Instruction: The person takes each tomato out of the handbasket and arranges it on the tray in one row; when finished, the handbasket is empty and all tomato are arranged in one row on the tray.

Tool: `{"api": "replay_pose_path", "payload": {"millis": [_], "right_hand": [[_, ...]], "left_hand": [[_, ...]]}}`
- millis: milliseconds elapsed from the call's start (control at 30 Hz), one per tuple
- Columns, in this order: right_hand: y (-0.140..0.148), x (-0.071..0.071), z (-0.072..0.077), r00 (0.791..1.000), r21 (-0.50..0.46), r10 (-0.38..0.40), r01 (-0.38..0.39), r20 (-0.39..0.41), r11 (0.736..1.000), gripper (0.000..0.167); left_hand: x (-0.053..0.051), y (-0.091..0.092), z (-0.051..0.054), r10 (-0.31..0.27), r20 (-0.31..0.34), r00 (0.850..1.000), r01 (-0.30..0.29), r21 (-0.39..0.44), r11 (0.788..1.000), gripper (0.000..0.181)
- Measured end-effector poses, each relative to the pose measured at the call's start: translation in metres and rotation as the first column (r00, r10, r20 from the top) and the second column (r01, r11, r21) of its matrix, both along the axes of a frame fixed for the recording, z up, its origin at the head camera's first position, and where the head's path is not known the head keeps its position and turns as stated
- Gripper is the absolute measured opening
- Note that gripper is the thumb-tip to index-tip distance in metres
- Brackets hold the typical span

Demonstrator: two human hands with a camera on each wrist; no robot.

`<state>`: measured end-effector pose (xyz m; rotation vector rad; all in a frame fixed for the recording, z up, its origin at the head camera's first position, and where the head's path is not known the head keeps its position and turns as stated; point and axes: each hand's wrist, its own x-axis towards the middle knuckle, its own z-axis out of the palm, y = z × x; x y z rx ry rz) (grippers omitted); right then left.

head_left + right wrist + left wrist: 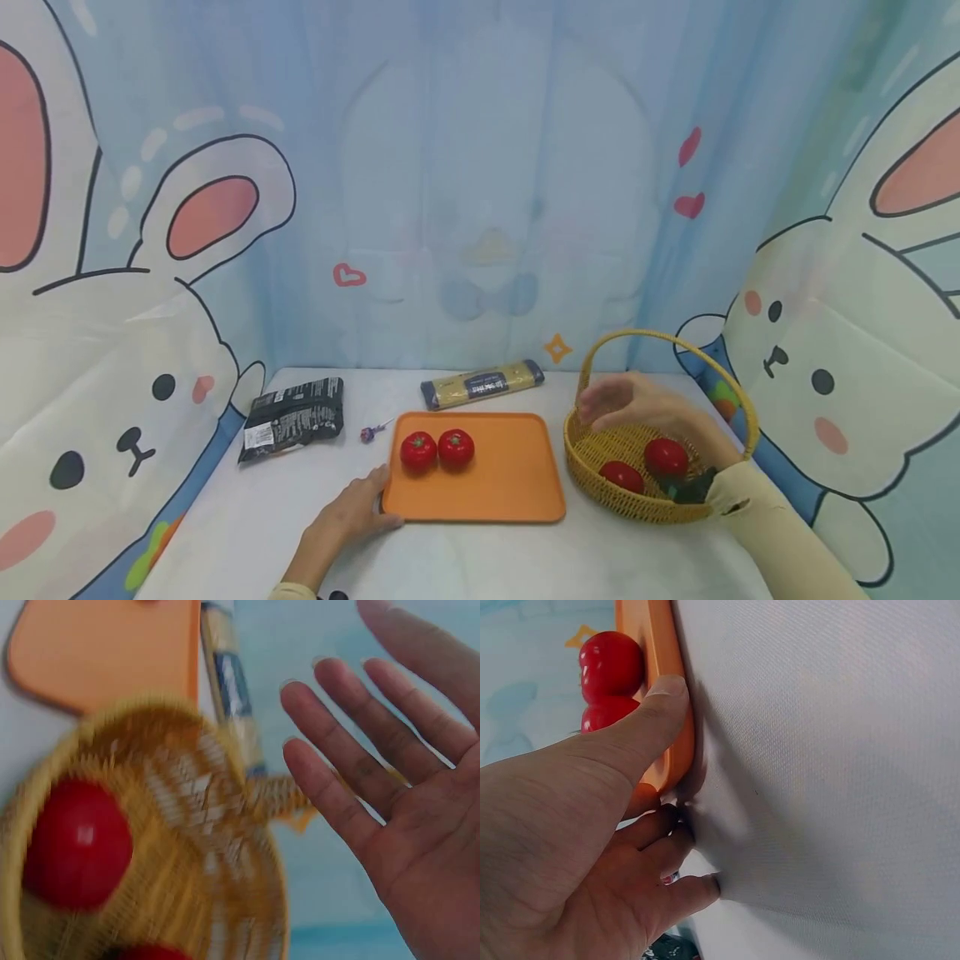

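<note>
My left hand [352, 514] grips the front left corner of an orange tray [517, 467], its thumb on the front rim and its fingers along the left side. Two red tomatoes [437, 450] sit side by side on the tray's left half. Above a yellow wicker basket [637, 507], under its arched handle, my right hand [637, 402] is held with spread fingers and nothing in it. Inside the basket lie two red round items, one [621, 476] near the front and another [666, 457] farther right. A dark green item [692, 487] beside them is partly hidden by my wrist.
Behind the tray lies a yellow and blue packet [483, 384]. A black bag [292, 418] rests at the back left, with a small wrapped lollipop [372, 432] between it and the tray. A printed curtain [487, 183] closes off the back and both sides of the white table.
</note>
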<state>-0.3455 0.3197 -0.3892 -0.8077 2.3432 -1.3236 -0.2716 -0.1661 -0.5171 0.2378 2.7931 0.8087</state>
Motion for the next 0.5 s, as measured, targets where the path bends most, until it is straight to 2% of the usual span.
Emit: {"api": "replay_pose_path", "payload": {"millis": [100, 200, 300, 400, 500], "right_hand": [[0.027, -0.005, -0.011, 0.996, 0.06, -0.088, 0.088, -0.005, 0.994, 0.039], [0.043, -0.006, -0.021, 0.983, 0.154, -0.186, 0.184, 0.001, 0.971, 0.041], [0.053, -0.006, -0.028, 0.952, 0.247, -0.306, 0.293, 0.016, 0.924, 0.048], [0.058, -0.007, -0.034, 0.919, 0.328, -0.393, 0.363, 0.027, 0.872, 0.054], [0.062, -0.009, -0.04, 0.907, 0.388, -0.421, 0.381, 0.021, 0.839, 0.058]], "left_hand": [[-0.001, -0.001, -0.003, -0.003, -0.001, 1.0, 0.003, 0.012, 1.0, 0.094], [-0.004, -0.004, -0.009, -0.02, -0.007, 1.0, 0.02, 0.011, 1.0, 0.095], [-0.005, -0.004, -0.01, -0.029, -0.015, 0.999, 0.03, 0.02, 0.999, 0.095], [-0.003, -0.003, -0.009, -0.028, -0.019, 0.999, 0.028, 0.029, 0.999, 0.094], [0.0, -0.001, -0.006, -0.02, -0.02, 1.0, 0.021, 0.026, 0.999, 0.093]]}}
